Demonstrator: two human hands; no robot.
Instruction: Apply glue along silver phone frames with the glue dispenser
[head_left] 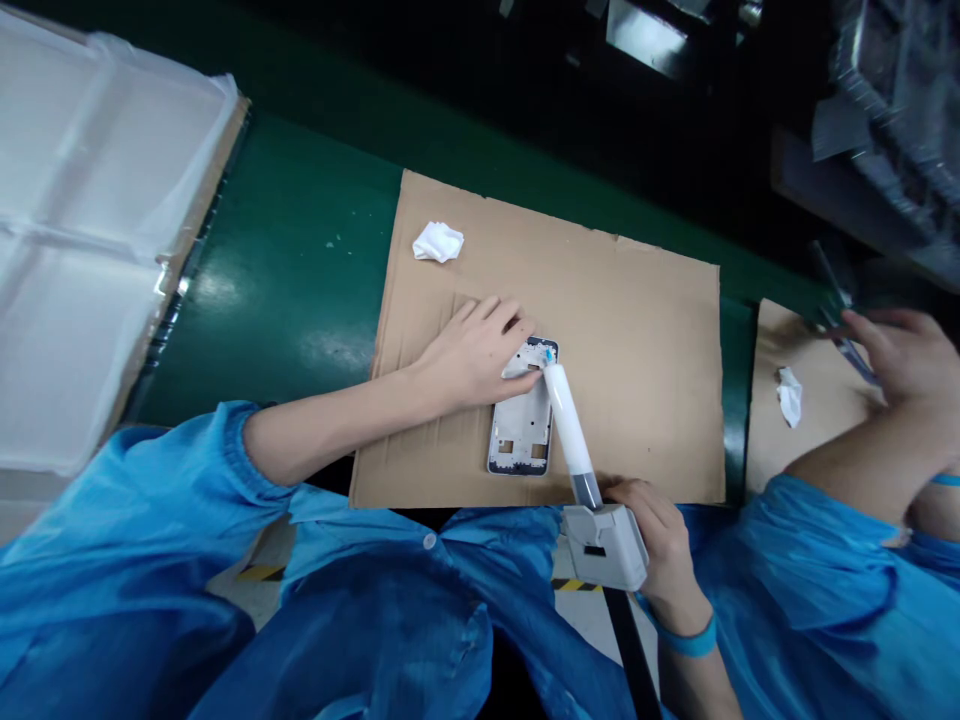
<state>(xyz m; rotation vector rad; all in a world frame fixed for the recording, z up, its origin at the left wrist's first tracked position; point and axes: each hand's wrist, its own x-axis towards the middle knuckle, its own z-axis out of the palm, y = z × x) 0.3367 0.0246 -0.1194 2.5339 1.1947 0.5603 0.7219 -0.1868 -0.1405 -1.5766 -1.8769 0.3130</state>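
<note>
On a cardboard sheet (630, 330) lies a phone middle frame (521, 430), pale inside with a dark rim and small cut-outs. My left hand (472, 360) is closed over its upper left part, thumb across the inside and fingers by the top edge. Close to the body, my right hand (660, 530) is wrapped around the far side of a tool with a grey block and a long white tube (568, 415). The tube's far end reaches the frame's upper right side, where a small blue spot shows. Several right-hand fingers are hidden behind the block.
A crumpled white wipe (438, 242) lies at the sheet's upper left. White-wrapped trays (97, 150) stand at left on the green table (300, 270). At right, a co-worker's hand (907, 350) holds a blurred item over another cardboard piece (769, 440) with a second wipe (790, 397).
</note>
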